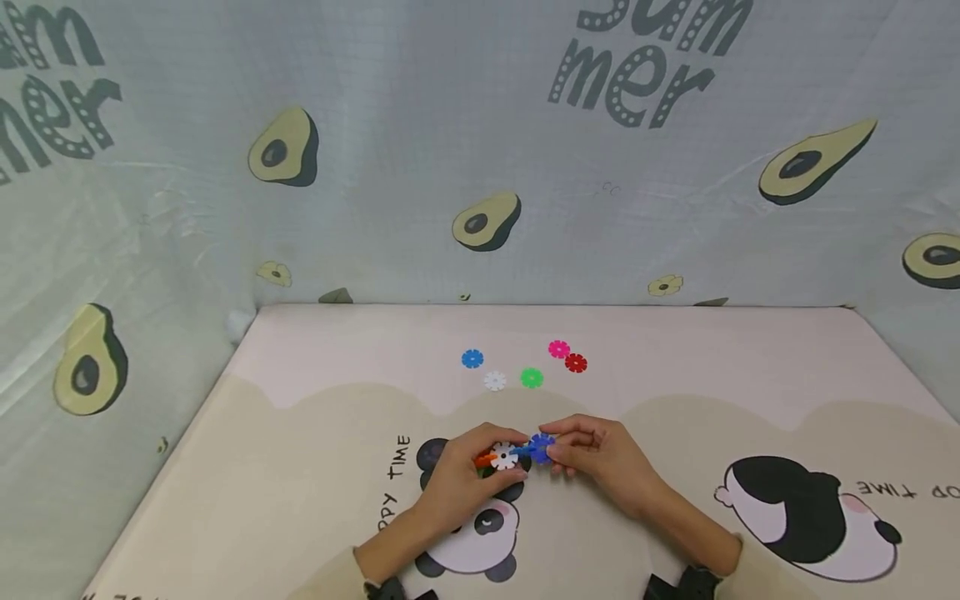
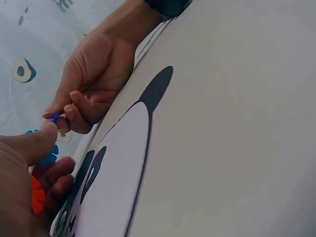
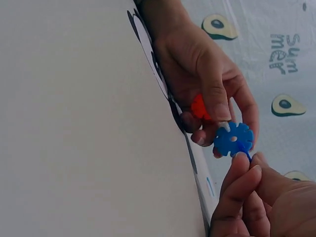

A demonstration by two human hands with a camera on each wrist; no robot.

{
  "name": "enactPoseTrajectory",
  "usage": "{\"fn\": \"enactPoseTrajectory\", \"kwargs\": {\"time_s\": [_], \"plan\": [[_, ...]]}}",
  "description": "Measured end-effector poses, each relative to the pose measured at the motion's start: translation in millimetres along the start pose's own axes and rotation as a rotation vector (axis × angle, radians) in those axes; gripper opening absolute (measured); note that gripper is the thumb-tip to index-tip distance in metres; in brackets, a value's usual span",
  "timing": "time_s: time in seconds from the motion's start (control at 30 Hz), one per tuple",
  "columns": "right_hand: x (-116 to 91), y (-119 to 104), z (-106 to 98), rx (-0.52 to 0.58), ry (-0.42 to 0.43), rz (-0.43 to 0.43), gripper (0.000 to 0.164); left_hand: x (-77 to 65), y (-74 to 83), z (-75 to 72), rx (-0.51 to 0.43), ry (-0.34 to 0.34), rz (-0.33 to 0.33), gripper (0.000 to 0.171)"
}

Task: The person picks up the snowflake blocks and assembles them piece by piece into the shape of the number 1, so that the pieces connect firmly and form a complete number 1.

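My left hand (image 1: 461,482) grips a small cluster of joined snowflake discs (image 1: 504,456), fingers curled round it, just above the surface (image 1: 315,467). The cluster shows a white toothed disc facing up with a dark centre hole, an orange disc slotted in on the side toward my left wrist, and a mid-blue piece linking toward my right hand. In the right wrist view the blue disc (image 3: 233,138) is a flat notched wheel with rounded teeth and a small pale hole at its centre; the orange piece sits behind my left thumb.

My right hand (image 1: 596,458) pinches a dark blue disc (image 1: 542,447) between thumb and fingertips, and its edge meets the cluster. I cannot tell whether the slots are fully seated.

Beyond both hands, well apart from them, five loose discs lie flat on the surface: a blue disc (image 1: 472,358), a white disc (image 1: 494,381), a green disc (image 1: 531,378), a pink disc (image 1: 558,349) and a red disc (image 1: 575,362), the last two touching or nearly so.
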State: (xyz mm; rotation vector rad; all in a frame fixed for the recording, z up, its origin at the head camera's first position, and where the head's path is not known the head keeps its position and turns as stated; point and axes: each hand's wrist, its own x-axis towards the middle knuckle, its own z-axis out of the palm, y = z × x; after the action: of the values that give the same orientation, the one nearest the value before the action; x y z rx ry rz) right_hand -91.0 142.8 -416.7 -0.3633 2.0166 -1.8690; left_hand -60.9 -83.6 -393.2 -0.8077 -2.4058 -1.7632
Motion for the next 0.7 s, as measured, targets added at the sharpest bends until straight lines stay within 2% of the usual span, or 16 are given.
{"fn": "enactPoseTrajectory", "kwargs": {"time_s": [0.1,0.33,0.47,0.7], "plan": [[0,-1,0,0.016,-0.005,0.022,0.037,0.4,-4.5,1.0,0.016,-0.013,0.026,0.035],[-1,1,1,-0.007,-0.028,0.051,0.037,-4.2,-37.1,7.9,0.009,-0.004,0.076,0.04],[-2,1,2,-0.007,-0.03,0.048,0.039,-4.0,-39.0,7.6,0.004,-0.018,0.121,0.039],[-3,-2,2,-0.098,-0.099,0.014,0.035,-2.0,-32.4,8.7,-0.012,-0.023,0.071,0.036]]}}
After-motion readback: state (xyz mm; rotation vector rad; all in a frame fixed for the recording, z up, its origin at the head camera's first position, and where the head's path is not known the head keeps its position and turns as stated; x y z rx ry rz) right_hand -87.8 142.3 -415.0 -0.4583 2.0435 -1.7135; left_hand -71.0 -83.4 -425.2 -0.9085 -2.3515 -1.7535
